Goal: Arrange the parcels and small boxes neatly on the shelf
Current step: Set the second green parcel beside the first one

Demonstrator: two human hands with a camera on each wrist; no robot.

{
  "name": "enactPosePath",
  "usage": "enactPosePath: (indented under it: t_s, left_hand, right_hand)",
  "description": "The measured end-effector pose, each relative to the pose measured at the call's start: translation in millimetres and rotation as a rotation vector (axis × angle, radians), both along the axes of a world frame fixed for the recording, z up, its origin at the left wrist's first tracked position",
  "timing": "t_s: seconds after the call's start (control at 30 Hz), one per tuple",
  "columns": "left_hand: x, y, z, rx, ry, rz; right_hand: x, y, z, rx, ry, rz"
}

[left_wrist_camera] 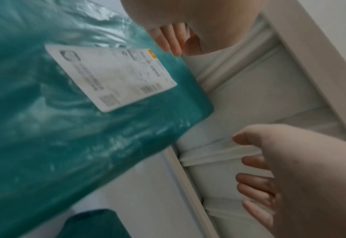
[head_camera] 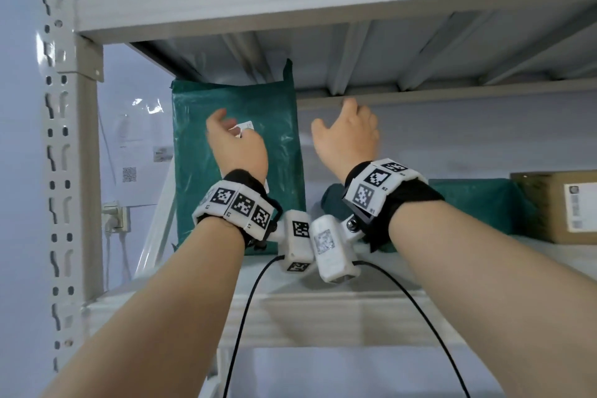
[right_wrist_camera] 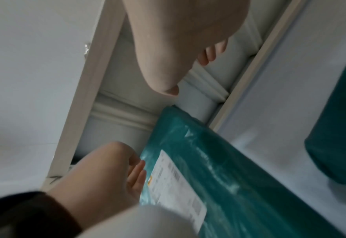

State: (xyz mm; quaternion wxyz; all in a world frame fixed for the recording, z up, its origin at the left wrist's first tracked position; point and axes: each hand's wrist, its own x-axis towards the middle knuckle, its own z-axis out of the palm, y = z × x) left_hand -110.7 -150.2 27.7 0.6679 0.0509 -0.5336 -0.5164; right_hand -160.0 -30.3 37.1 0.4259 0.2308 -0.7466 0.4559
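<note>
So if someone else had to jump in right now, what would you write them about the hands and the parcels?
Left hand: open, fingers relaxed in front of the tall green parcel, near its white label; whether it touches is unclear.
Right hand: open, raised beside the parcel, holding nothing.
Things: the tall green parcel stands upright at the left end of the shelf. Another green parcel lies flat to the right, with a brown box beyond it.
Done: the tall parcel looks set in place.
Left: probably tidy the flat parcel and the box alongside it.
</note>
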Motion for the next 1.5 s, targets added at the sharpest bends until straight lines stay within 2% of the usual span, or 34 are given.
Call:
enactPosePath:
  t_s: [0.1,0.4,0.63,0.97,1.03,1.4,1.5]
  left_hand:
    - [-6.0,24.6,1.0,0.005,-0.083,-0.134]
    - [-40.4,98.1,-2.7,-0.099,-0.273,-0.288]
    - [-58.4,146.6,-9.6,-0.169,-0.376,-0.291]
    - [-111.5,189.6,-0.6,-0.216,-0.5,-0.211]
    - [-123.7,199.7,-1.1,-0.271,-0.578,-0.184]
    - [-188.8,266.0,-10.2,-0.863,-1.296,0.088]
    - [-197.1,271.3,-12.8,-0.897,-1.346,0.061]
  right_hand:
    - [-2.2,26.4,0.8,0.004,-0.046,-0.048]
    - [-11.9,99.2,-11.1,0.02,-0.171,-0.183]
    - [-34.2,146.0,-16.0,0.017,-0.231,-0.221]
    - [-88.9,185.9,-3.1,0.126,-0.265,-0.158]
    - [-102.0,195.2,-1.3,0.144,-0.275,-0.141]
    - [-154.8,229.5,-2.8,0.135,-0.265,0.028]
    - [-160.0,235.1,-3.8,0.108,-0.244,0.048]
